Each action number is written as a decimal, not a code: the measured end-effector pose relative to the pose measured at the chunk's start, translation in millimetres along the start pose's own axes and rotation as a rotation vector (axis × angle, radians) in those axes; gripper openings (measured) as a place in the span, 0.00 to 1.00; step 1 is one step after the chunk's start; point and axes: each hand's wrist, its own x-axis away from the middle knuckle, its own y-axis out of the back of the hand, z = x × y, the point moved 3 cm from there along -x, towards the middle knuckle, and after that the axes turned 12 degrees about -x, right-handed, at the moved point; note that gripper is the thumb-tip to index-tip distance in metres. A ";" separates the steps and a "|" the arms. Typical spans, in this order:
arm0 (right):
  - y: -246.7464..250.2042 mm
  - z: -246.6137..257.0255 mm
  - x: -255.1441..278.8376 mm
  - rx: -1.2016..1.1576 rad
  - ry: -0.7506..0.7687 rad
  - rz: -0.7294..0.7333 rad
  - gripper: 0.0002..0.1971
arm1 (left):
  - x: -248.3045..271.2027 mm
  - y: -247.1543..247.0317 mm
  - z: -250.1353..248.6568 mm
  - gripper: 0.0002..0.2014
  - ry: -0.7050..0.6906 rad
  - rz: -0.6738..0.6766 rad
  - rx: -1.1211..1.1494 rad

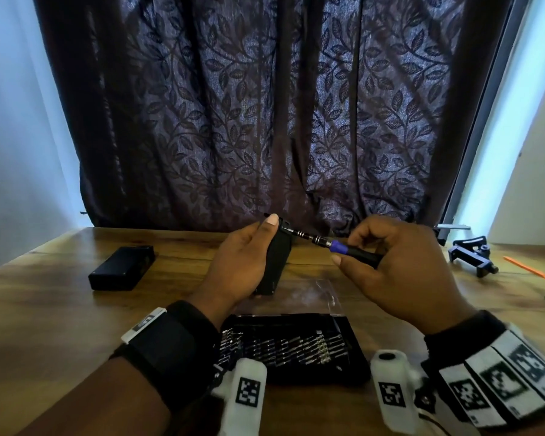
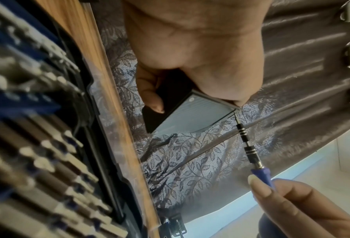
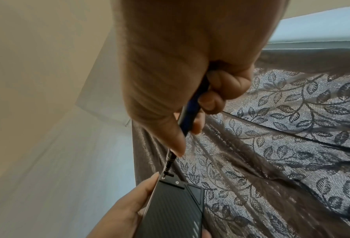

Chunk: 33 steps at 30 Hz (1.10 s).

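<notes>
My left hand (image 1: 249,256) grips a flat black ribbed case (image 1: 276,262) and holds it upright above the table; the same case (image 3: 174,207) shows a small screw near its top corner. My right hand (image 1: 387,262) grips a precision screwdriver (image 1: 343,248) with a black handle and blue collar. Its thin bit (image 2: 238,122) touches the top corner of the case (image 2: 192,111). In the right wrist view the screwdriver (image 3: 190,116) runs down from my curled fingers to that corner.
An open bit set (image 1: 293,347) with several metal bits lies at the table's near edge, its clear lid (image 1: 299,297) folded back. A black box (image 1: 121,267) lies at the left. A black clamp (image 1: 472,254) and an orange tool (image 1: 532,269) lie at the right. A dark leaf-patterned curtain (image 1: 265,105) hangs behind.
</notes>
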 end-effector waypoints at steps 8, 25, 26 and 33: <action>-1.1 -2.4 -0.5 -0.020 -0.003 -0.003 0.10 | 0.0 -1.3 -0.5 0.30 0.005 -0.003 -0.088; -0.7 -3.1 -2.3 0.038 0.026 0.065 0.10 | -2.7 1.8 0.3 0.31 -0.014 0.012 -0.165; -0.8 -3.5 -2.0 0.039 0.024 0.063 0.10 | -2.8 2.2 0.4 0.31 -0.021 0.006 -0.185; -5.1 -6.0 -2.8 0.071 0.049 0.090 0.21 | -3.9 1.2 2.6 0.31 -0.039 0.013 -0.227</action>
